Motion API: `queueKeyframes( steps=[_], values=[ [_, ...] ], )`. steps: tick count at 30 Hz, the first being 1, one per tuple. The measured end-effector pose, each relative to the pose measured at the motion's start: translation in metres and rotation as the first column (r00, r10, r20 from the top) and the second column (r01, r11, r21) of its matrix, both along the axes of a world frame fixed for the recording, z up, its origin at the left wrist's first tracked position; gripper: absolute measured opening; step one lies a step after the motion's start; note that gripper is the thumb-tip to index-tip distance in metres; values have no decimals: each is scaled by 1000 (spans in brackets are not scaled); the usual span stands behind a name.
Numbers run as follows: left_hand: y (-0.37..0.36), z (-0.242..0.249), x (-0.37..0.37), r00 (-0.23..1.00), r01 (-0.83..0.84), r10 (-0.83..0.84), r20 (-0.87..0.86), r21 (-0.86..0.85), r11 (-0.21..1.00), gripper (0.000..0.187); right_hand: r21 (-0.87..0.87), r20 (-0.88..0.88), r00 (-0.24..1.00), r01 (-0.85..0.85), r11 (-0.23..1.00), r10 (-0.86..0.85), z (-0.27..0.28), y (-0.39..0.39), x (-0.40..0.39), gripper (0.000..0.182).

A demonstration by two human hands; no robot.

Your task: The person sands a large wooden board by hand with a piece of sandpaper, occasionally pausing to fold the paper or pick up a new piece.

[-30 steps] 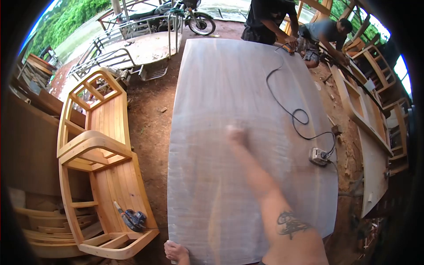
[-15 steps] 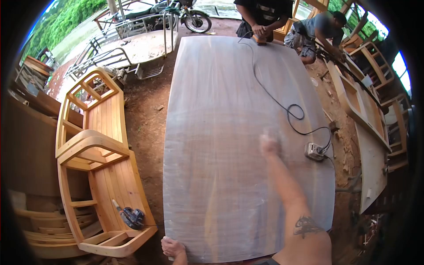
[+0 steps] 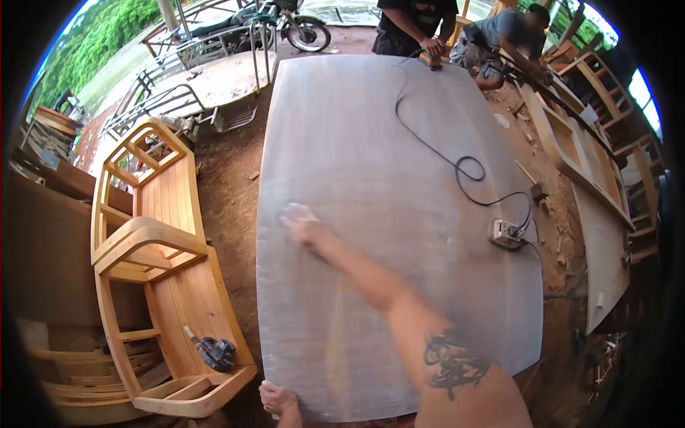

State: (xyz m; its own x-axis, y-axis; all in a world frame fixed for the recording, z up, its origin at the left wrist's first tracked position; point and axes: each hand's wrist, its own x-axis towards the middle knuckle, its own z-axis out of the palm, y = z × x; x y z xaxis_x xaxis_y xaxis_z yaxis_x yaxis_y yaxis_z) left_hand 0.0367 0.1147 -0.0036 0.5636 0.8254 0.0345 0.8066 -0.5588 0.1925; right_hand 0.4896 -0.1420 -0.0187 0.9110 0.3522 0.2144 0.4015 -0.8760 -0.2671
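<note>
A large wooden tabletop (image 3: 371, 157) with a whitish, dusty surface lies in front of me. My right hand (image 3: 305, 227) presses on its left part with bent, whitened fingers. Something pale seems to be under those fingers, but blur keeps me from making it out. At the near left corner, my left hand (image 3: 278, 399) is closed around the tabletop's edge. An extension socket box (image 3: 505, 234) rests on the right side of the top, and a black cord (image 3: 462, 178) loops from it to the far end.
A co-worker (image 3: 417, 25) holds an orange power sander (image 3: 431, 60) at the far edge. Another person (image 3: 503, 43) bends over wooden frames (image 3: 564, 146) at right. A wooden bench (image 3: 168, 278) with a power tool (image 3: 216, 352) on it stands left. Behind is a motorcycle (image 3: 303, 32).
My right hand has swept left across the tabletop, from right of the middle to near the left edge. My left hand stays at the corner. The co-worker's sander has shifted slightly right.
</note>
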Motion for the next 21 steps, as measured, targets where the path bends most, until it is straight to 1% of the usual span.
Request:
queueKeyframes(
  steps=[1, 2, 3, 4, 5, 6, 7, 8, 10, 11, 12, 13, 14, 15, 16, 17, 18, 19, 21],
  values=[
    [0, -1, 2, 1000, 7, -7, 4, -4, 1000, 45, 43, -39, 996, 77, 996, -76, -16, -51, -16, 51],
    [1, 0, 1, 1000, 11, -11, 3, -7, 1000, 46, 68, -120, 966, 240, 968, -231, -26, -110, -39, 52],
    [3, -1, -2, 1000, 18, -18, 0, -10, 1000, 46, 36, -168, 894, 427, 903, -416, -23, -171, -70, 52],
    [4, -2, -2, 1000, 29, -30, -6, -13, 999, 47, -19, -160, 794, 591, 806, -586, -8, -224, -103, 52],
    [4, -1, -1, 999, 35, -35, -9, -13, 999, 48, -104, -85, 673, 728, 678, -735, 16, -262, -134, 52],
    [4, 0, -2, 999, 42, -43, -18, -16, 999, 49, -93, 110, 655, 755, 649, -747, -11, -304, -150, 54],
    [3, 0, -3, 999, 45, -45, -7, -23, 999, 48, -79, 301, 613, 779, 621, -730, -28, -330, -157, 55],
    [0, 0, -2, 999, 39, -39, 8, -26, 999, 47, -68, 263, 578, 810, 583, -773, -20, -315, -150, 54],
    [1, 1, -2, 1000, 18, -17, 19, -27, 999, 46, -42, 166, 507, 860, 508, -846, -7, -233, -118, 53],
    [1, 1, -2, 1000, 13, -13, 14, -28, 1000, 46, 28, 366, 559, 793, 609, -745, -51, -202, -82, 50],
    [1, 1, -1, 1000, 14, -14, 8, -26, 1000, 46, -7, -455, 647, 685, 728, -612, -32, -145, -54, 45],
    [0, 3, -1, 1000, 14, -14, -2, -24, 1000, 46, 91, -557, 692, 601, 794, -460, -5, -66, -37, 48],
    [-2, 4, 2, 1000, 14, -15, -9, -21, 1000, 46, 83, -565, 733, 507, 858, -379, -45, 2, -2, 49],
    [-1, 6, 1, 1000, 15, -15, -18, -18, 1000, 46, 125, -645, 717, 440, 889, -264, 50, 51, -12, 53],
    [4, 3, 4, 1000, 28, -28, 15, 2, 1000, 46, 41, 231, 951, 201, 979, -205, -41, 103, 13, 52],
    [7, -8, 2, 998, 40, -41, 42, 18, 999, 46, 38, 115, 986, 121, 992, -125, -25, 105, 8, 54],
    [9, -11, -6, 997, 58, -60, 58, 25, 998, 46, 36, -11, 999, 46, 998, -45, 5, 100, -4, 56],
    [6, -9, -4, 1000, 17, -17, 16, 25, 1000, 46, 34, -124, 992, -29, 999, 33, 26, 87, -9, 58],
    [2, -2, -3, 1000, 12, -12, 11, 18, 1000, 47, -61, -104, 980, -177, 982, 170, 10, 29, -22, 62]
  ],
)
